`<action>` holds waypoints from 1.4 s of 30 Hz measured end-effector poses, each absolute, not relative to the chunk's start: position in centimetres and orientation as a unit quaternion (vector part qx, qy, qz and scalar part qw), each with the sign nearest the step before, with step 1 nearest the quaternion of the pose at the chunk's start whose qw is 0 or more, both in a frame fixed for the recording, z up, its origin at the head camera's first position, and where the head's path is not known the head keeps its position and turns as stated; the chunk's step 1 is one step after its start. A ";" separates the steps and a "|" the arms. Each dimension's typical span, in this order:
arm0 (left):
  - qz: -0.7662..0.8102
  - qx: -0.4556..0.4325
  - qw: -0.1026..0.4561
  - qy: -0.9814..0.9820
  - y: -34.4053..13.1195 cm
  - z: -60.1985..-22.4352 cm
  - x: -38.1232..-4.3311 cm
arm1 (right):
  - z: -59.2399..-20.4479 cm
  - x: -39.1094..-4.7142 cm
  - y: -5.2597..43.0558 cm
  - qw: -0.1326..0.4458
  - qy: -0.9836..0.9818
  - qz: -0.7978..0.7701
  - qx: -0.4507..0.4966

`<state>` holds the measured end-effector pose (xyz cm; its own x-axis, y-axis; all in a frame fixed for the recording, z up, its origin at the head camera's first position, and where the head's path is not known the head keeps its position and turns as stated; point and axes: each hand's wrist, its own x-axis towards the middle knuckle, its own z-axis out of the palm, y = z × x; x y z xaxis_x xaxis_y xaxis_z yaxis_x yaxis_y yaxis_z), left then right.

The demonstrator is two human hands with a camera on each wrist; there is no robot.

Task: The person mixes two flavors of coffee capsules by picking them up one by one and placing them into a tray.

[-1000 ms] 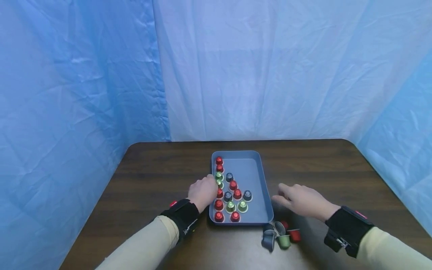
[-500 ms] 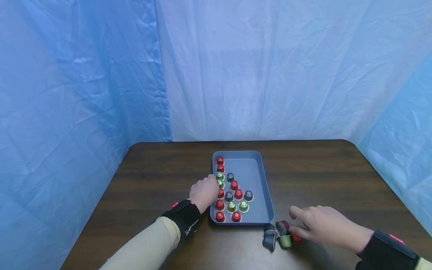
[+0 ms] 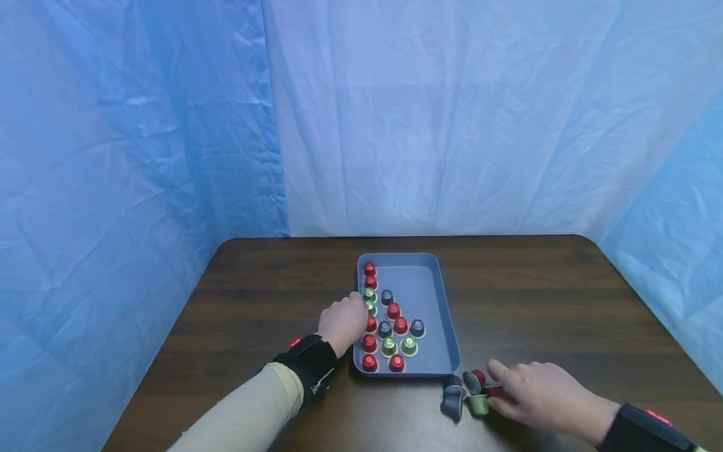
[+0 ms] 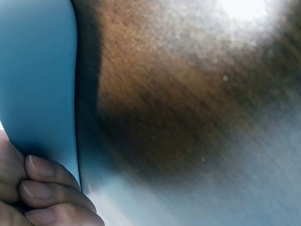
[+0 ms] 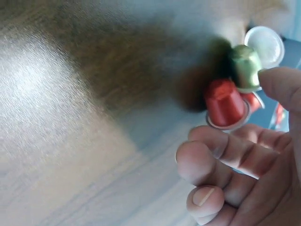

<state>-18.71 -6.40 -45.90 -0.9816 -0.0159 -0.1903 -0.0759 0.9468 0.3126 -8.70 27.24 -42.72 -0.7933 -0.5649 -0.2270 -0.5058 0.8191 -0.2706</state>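
A blue-grey tray [image 3: 429, 289] lies on the wooden table, bearing upright red, green and dark coffee capsules. My left hand [image 3: 342, 322] grips its left rim. Curled fingers [image 4: 56, 190] rest against the tray's side in the left wrist view. Off the tray's front right corner lies a small heap of loose capsules: a green capsule [image 3: 479, 405], dark capsules [image 3: 452, 405] and red ones. My right hand [image 3: 536, 397] is at the heap's right side, thumb and fingers spread around a red capsule [image 5: 225, 104]. No firm pinch on that capsule shows.
The brown table [image 3: 271, 270] extends on both sides of the tray. Blue sheeting [image 3: 440, 119] hangs behind the table and along its sides. The tray's capsules stand mostly in its left and front parts.
My right hand has moved from beside the tray's right edge, rightward and nearer to me, to the loose capsules. My left hand stays on the tray's rim.
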 end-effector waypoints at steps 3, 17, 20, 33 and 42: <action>0.164 -0.026 0.095 0.981 -6.4 -45.8 -18.7 | -43.2 -8.6 27.2 0.150 0.942 -0.098 -0.283; 0.167 -0.021 0.093 0.981 -6.6 -45.7 -18.5 | -44.6 -8.7 27.3 0.098 0.941 -0.103 -0.306; 0.169 -0.021 0.092 0.981 -6.6 -45.7 -18.5 | -44.7 -8.7 27.2 0.093 0.941 -0.105 -0.309; 0.170 -0.026 0.087 0.981 -6.5 -46.0 -18.4 | -44.6 -8.8 27.1 0.049 0.931 -0.122 -0.339; 0.174 -0.030 0.097 0.980 -6.6 -45.9 -18.5 | -43.4 -9.2 26.7 0.068 0.942 -0.152 -0.290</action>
<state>-18.49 -6.57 -45.94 -0.9792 -0.0251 -0.2012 -0.0928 0.9379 0.3344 -9.23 26.71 -43.40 -0.8229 -0.5668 -0.0389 -0.5257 0.7855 -0.3265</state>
